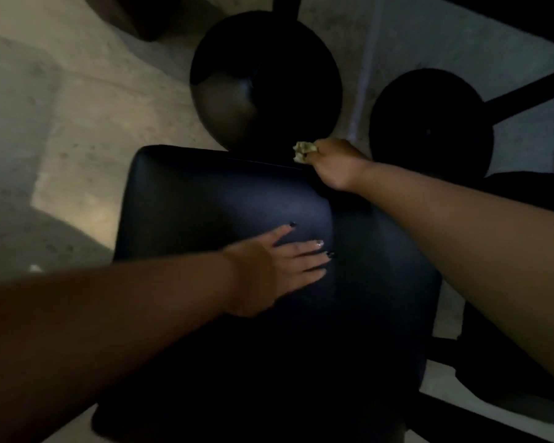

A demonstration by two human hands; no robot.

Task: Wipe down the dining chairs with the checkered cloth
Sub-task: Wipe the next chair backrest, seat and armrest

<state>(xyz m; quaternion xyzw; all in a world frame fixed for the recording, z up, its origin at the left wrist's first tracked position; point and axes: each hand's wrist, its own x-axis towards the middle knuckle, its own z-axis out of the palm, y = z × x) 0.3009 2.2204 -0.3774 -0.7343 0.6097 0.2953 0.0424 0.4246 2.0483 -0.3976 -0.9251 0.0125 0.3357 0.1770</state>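
Observation:
A dark blue padded chair seat (205,199) fills the middle of the dim view. My left hand (269,266) lies flat on the seat with its fingers straight and spread. At the seat's far right corner my right hand (336,163) grips a bunched pale yellowish cloth (303,151); only a small wad of it shows past the fingers, and its pattern is too dark to make out.
Two round black pedestal bases (263,78) (429,123) with dark posts stand on the concrete floor (61,139) beyond the seat. More dark furniture (509,330) crowds the right side. The floor lies bare to the left.

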